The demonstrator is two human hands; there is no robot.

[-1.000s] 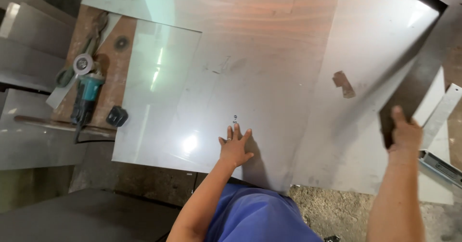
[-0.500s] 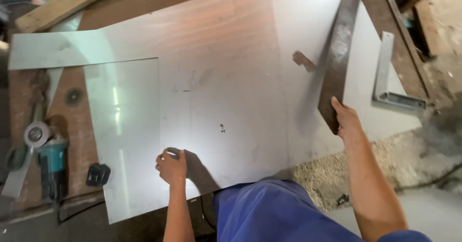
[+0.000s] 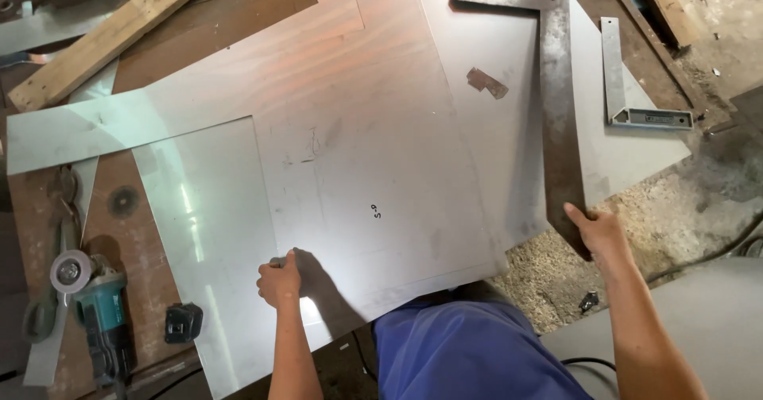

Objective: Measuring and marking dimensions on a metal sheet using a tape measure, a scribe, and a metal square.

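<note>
Sheet metal (image 3: 381, 130) appeared smooth, dull-glossy grey; the large framing square (image 3: 556, 106) was dark, matt, rusted steel; the small square (image 3: 628, 90) was brighter metal; the plank (image 3: 111, 34) was rough wood.

A large metal sheet (image 3: 381, 130) lay across the workbench (image 3: 135, 233). On its right part rested a big steel square (image 3: 556, 114) — the right hand (image 3: 598, 233) at its near end; a smaller try square (image 3: 628, 90) lay further right. The left hand (image 3: 280, 282) sat at the sheet's near edge. Left of it lay an angle grinder (image 3: 91, 312); behind — a wooden plank (image 3: 111, 34).
</note>
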